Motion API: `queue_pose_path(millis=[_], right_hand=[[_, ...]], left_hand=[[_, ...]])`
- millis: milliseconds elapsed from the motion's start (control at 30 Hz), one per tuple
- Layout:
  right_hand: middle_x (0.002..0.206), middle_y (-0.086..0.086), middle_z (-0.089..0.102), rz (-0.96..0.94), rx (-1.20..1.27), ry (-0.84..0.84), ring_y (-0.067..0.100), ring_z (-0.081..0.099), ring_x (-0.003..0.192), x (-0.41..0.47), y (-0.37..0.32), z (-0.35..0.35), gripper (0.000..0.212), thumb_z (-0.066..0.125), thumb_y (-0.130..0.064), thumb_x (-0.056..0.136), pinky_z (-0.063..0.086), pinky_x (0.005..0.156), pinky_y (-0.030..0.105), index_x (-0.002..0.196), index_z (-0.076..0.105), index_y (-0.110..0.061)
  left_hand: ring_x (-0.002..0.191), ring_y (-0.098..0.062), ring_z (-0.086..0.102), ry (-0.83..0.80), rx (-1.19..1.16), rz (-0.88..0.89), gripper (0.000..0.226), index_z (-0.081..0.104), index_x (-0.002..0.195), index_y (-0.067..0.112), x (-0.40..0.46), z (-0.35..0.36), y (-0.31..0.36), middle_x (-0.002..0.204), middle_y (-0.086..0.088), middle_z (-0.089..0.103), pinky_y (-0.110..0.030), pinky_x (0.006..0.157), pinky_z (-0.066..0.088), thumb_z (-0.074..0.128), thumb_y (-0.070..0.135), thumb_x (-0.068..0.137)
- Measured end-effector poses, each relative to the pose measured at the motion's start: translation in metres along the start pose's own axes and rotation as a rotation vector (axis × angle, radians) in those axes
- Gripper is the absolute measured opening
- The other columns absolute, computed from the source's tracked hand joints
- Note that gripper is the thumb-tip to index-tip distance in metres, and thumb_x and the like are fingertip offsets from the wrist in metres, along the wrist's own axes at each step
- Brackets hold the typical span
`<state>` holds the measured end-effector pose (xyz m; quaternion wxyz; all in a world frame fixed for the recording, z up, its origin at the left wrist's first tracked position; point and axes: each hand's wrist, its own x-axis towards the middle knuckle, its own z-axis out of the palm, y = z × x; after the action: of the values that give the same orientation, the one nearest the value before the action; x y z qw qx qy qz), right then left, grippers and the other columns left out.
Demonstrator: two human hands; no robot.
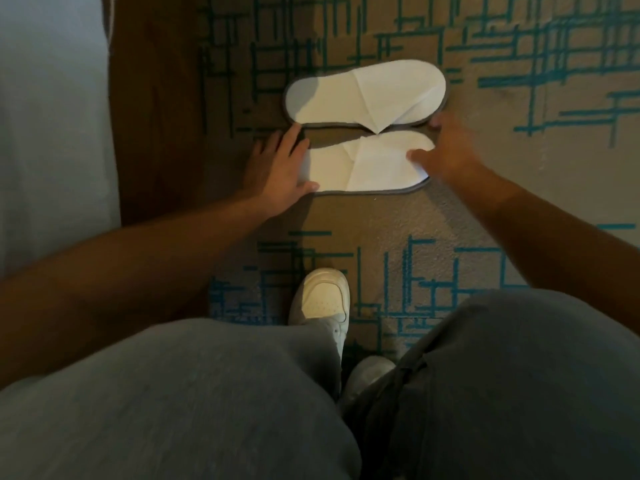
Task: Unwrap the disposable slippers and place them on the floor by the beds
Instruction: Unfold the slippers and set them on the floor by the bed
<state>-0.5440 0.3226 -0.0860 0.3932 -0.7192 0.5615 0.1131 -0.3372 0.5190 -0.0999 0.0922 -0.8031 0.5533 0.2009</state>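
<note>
White and already out of any wrapper, the two slippers lie side by side on the patterned carpet beside the bed, left hand and right hand spread flat on the nearer one, so seemingly only final straightening remains.

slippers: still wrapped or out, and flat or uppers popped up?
Out and flat. Both slippers lie bare on the carpet, no wrapper visible, uppers creased down against the soles. Left hand and right hand rest on the nearer one.
</note>
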Motion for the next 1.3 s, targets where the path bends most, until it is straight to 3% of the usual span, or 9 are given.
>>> queue_pose_path(millis=[100, 200, 300, 467, 800, 900, 967, 1067, 1300], right_hand=[[0.143, 0.013, 0.052, -0.038, -0.082, -0.023, 0.032, 0.053, 0.131, 0.008, -0.012, -0.002, 0.062, 0.075, -0.023, 0.09, 0.045, 0.105, 0.043, 0.142, 0.043, -0.011], [0.146, 0.016, 0.048, 0.081, -0.02, -0.118, 0.037, 0.057, 0.125, 0.013, -0.008, -0.005, 0.061, 0.071, -0.024, 0.093, 0.057, 0.09, 0.043, 0.145, 0.042, -0.009], [0.14, 0.017, 0.052, 0.148, 0.022, -0.088, 0.037, 0.063, 0.115, 0.012, 0.003, -0.012, 0.058, 0.071, -0.027, 0.093, 0.06, 0.083, 0.041, 0.141, 0.045, -0.009], [0.145, 0.015, 0.051, 0.155, 0.02, -0.108, 0.032, 0.065, 0.111, 0.018, 0.003, -0.022, 0.062, 0.07, -0.029, 0.094, 0.057, 0.08, 0.033, 0.147, 0.044, -0.011], [0.128, 0.015, 0.063, 0.093, -0.04, -0.152, 0.024, 0.066, 0.096, 0.016, 0.001, -0.029, 0.048, 0.07, -0.029, 0.093, 0.058, 0.078, 0.032, 0.136, 0.054, -0.011], [0.12, 0.011, 0.062, 0.058, -0.052, -0.169, 0.024, 0.065, 0.09, 0.008, 0.01, -0.024, 0.046, 0.07, -0.029, 0.094, 0.057, 0.067, 0.029, 0.133, 0.054, -0.011], [0.118, 0.011, 0.06, 0.028, -0.072, -0.144, 0.026, 0.064, 0.094, 0.002, 0.016, -0.016, 0.046, 0.072, -0.028, 0.092, 0.057, 0.067, 0.033, 0.131, 0.054, -0.011], [0.122, 0.014, 0.061, 0.001, -0.073, -0.093, 0.026, 0.062, 0.098, -0.003, 0.019, -0.007, 0.044, 0.074, -0.028, 0.09, 0.06, 0.081, 0.041, 0.126, 0.056, -0.009], [0.119, 0.016, 0.062, 0.06, -0.041, -0.116, 0.032, 0.066, 0.099, -0.002, 0.014, -0.001, 0.044, 0.079, -0.026, 0.086, 0.063, 0.074, 0.049, 0.12, 0.057, -0.007]], left_hand=[[0.147, -0.035, 0.029, 0.034, -0.043, -0.028, 0.076, 0.041, 0.149, 0.014, -0.001, 0.001, -0.004, 0.163, -0.011, 0.027, -0.053, 0.118, 0.027, 0.064, 0.054, 0.088], [0.145, -0.034, 0.032, 0.129, -0.096, -0.028, 0.072, 0.041, 0.147, 0.014, 0.008, -0.006, -0.009, 0.158, -0.013, 0.034, -0.053, 0.118, 0.028, 0.063, 0.049, 0.089], [0.145, -0.033, 0.032, 0.186, -0.124, -0.095, 0.067, 0.037, 0.151, 0.018, 0.033, -0.022, -0.011, 0.159, -0.011, 0.032, -0.051, 0.119, 0.029, 0.06, 0.045, 0.093], [0.147, -0.035, 0.028, 0.031, -0.024, 0.006, 0.076, 0.034, 0.153, 0.017, 0.087, -0.051, -0.005, 0.159, -0.008, 0.033, -0.053, 0.118, 0.024, 0.062, 0.052, 0.091], [0.137, -0.04, 0.036, -0.052, 0.108, 0.236, 0.083, 0.031, 0.155, 0.019, 0.124, -0.071, 0.015, 0.156, -0.013, 0.034, -0.051, 0.112, 0.035, 0.073, 0.044, 0.087], [0.134, -0.039, 0.038, -0.057, 0.126, 0.275, 0.083, 0.033, 0.153, 0.017, 0.116, -0.069, 0.014, 0.153, -0.014, 0.036, -0.051, 0.109, 0.037, 0.074, 0.042, 0.086], [0.135, -0.037, 0.037, -0.045, 0.104, 0.27, 0.082, 0.034, 0.153, 0.017, 0.108, -0.062, 0.013, 0.153, -0.012, 0.036, -0.051, 0.109, 0.038, 0.073, 0.04, 0.085], [0.136, -0.034, 0.037, -0.016, 0.061, 0.246, 0.08, 0.035, 0.152, 0.019, 0.096, -0.052, 0.011, 0.153, -0.009, 0.036, -0.05, 0.108, 0.039, 0.073, 0.04, 0.085], [0.129, -0.037, 0.041, -0.014, 0.061, 0.214, 0.076, 0.04, 0.15, 0.019, 0.079, -0.043, 0.002, 0.149, -0.011, 0.04, -0.048, 0.104, 0.04, 0.07, 0.045, 0.084]])
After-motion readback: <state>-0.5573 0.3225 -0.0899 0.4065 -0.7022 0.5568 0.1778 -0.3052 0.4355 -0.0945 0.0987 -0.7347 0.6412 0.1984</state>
